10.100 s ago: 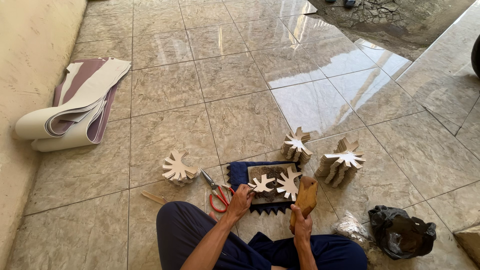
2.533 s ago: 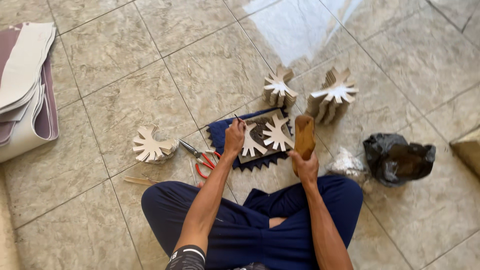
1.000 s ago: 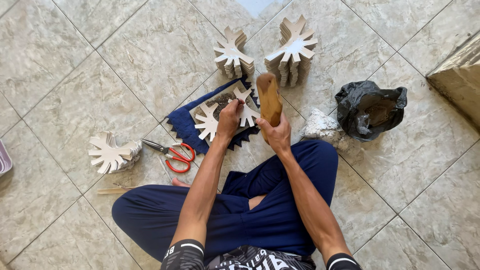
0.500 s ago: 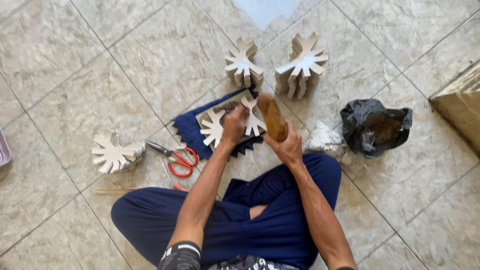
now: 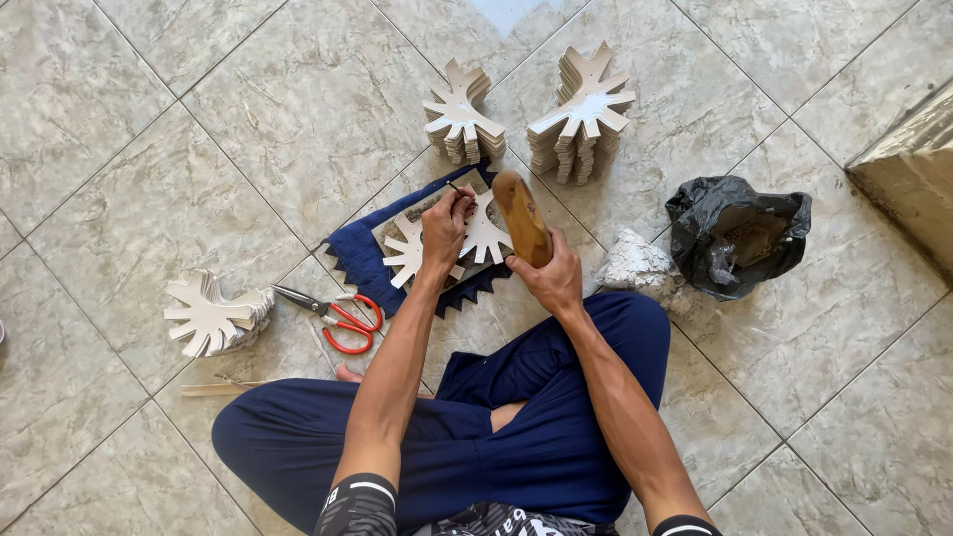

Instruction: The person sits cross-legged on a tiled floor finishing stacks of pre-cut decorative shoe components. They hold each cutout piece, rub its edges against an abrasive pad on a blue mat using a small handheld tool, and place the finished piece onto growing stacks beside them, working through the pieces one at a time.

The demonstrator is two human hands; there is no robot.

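I sit cross-legged on a tiled floor. My left hand (image 5: 445,224) pinches a thin dark punch tool (image 5: 458,190) upright over white leaf-shaped cutouts (image 5: 483,236). The cutouts lie on a board on a dark blue cloth (image 5: 356,254). My right hand (image 5: 549,278) grips a brown wooden mallet (image 5: 521,215), raised just right of the tool. Two stacks of similar white cutouts stand beyond the cloth: one stack (image 5: 460,124) to the left and a taller stack (image 5: 581,119) to the right.
Red-handled scissors (image 5: 335,314) lie left of the cloth. A further pile of cutouts (image 5: 212,314) sits at the left, with a thin wooden stick (image 5: 221,388) below it. A black plastic bag (image 5: 738,236) and crumpled clear plastic (image 5: 635,264) lie at the right. A step edge (image 5: 911,164) rises far right.
The view has tilted further down and nearer. My left hand stays on the tool over the cutouts while the mallet in my right hand shifts slightly beside it.
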